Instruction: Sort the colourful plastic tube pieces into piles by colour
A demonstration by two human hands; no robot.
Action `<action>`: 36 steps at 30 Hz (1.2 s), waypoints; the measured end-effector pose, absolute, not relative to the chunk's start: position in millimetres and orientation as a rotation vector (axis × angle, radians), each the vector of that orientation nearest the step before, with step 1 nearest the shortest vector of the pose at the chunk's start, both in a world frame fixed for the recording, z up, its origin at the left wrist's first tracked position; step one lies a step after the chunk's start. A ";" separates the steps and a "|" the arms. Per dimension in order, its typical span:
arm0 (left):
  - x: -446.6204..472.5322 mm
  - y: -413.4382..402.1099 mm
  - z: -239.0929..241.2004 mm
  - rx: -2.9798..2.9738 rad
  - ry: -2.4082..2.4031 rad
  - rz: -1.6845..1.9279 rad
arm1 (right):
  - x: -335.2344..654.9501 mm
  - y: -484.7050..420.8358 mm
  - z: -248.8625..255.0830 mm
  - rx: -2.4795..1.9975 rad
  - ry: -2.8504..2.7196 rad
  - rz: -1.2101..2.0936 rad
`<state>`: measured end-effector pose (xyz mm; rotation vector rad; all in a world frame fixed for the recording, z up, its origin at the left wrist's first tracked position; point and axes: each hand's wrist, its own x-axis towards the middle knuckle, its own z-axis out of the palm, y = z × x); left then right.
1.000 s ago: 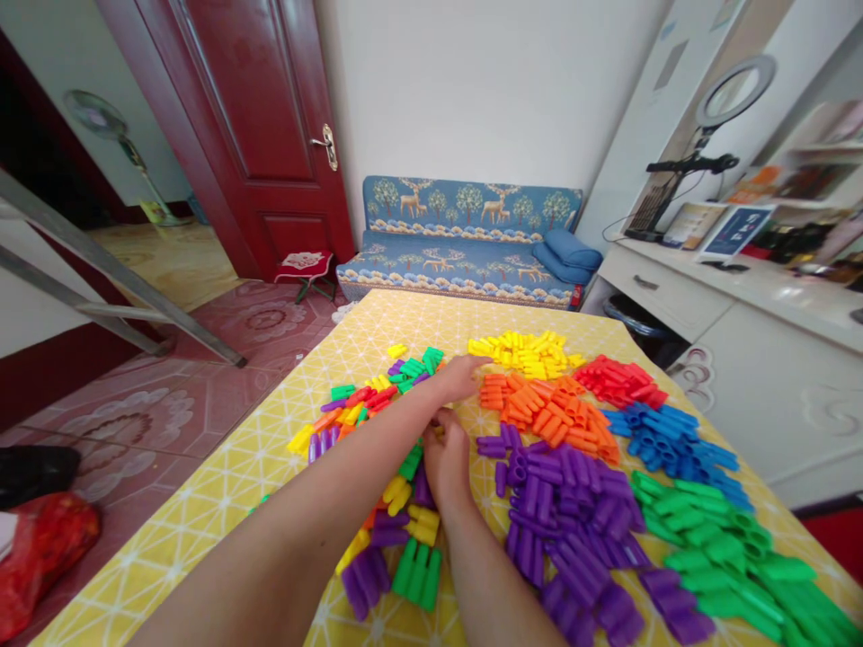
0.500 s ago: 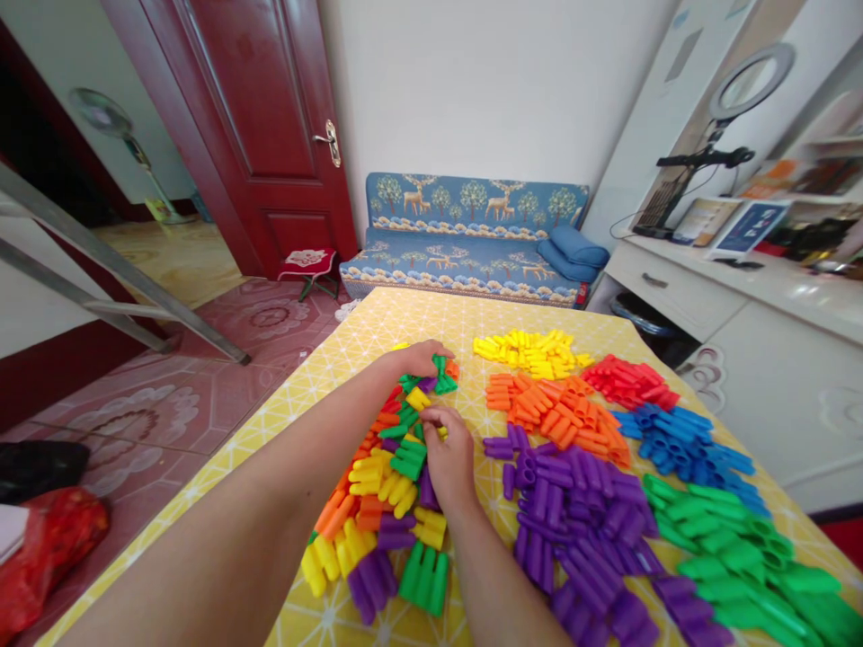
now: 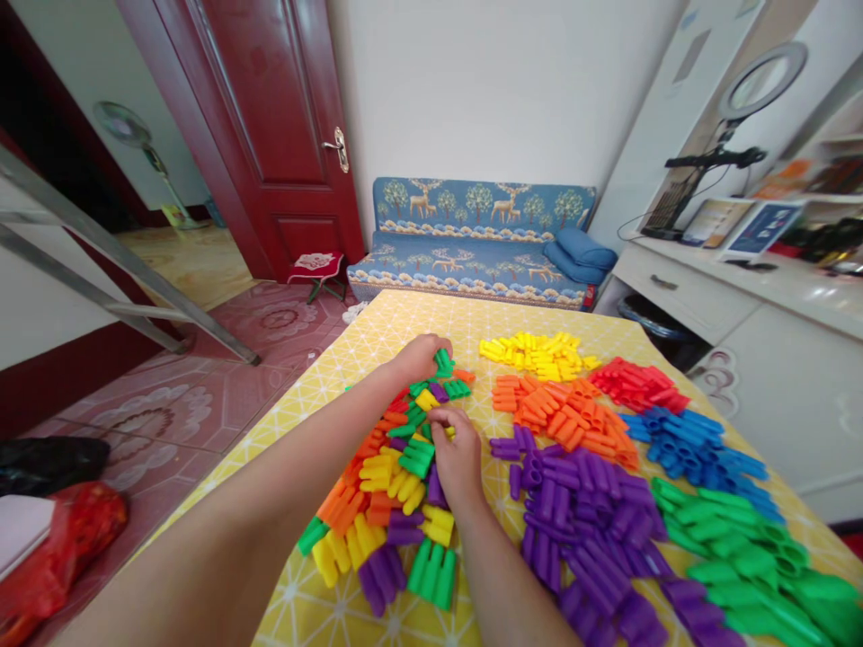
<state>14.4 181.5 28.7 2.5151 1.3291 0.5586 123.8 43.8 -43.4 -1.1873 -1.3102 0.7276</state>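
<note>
L hand (image 3: 419,357) curls on green block (image 3: 443,362) at far end of mixed pile (image 3: 391,485); R hand (image 3: 457,454), grip narrow, pinches yellow block (image 3: 448,432) at pile's right edge.

Two hands were in view, left hand (image 3: 419,357) and right hand (image 3: 457,454), both on one mixed pile (image 3: 391,490) of plastic pegs. Six sorted piles lay on one yellow tablecloth (image 3: 404,314): yellow pile (image 3: 536,352), orange pile (image 3: 563,418), red pile (image 3: 637,385), blue pile (image 3: 688,445), purple pile (image 3: 586,530), green pile (image 3: 742,562). Pegs per pile too many to count. One door (image 3: 270,126), one sofa (image 3: 472,243), one ring light (image 3: 761,85), one fan (image 3: 125,130)
</note>
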 end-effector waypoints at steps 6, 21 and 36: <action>-7.8 113.7 29.0 2.376 1.328 0.980 | 121.5 44.9 -45.1 -1.224 -1.175 0.821; -9.0 52.1 -4.0 2.224 1.528 0.969 | 121.4 40.9 -44.1 -1.157 -1.254 0.716; -16.1 61.8 -11.7 2.193 1.486 0.898 | 121.6 19.5 -19.5 -1.058 -1.201 0.516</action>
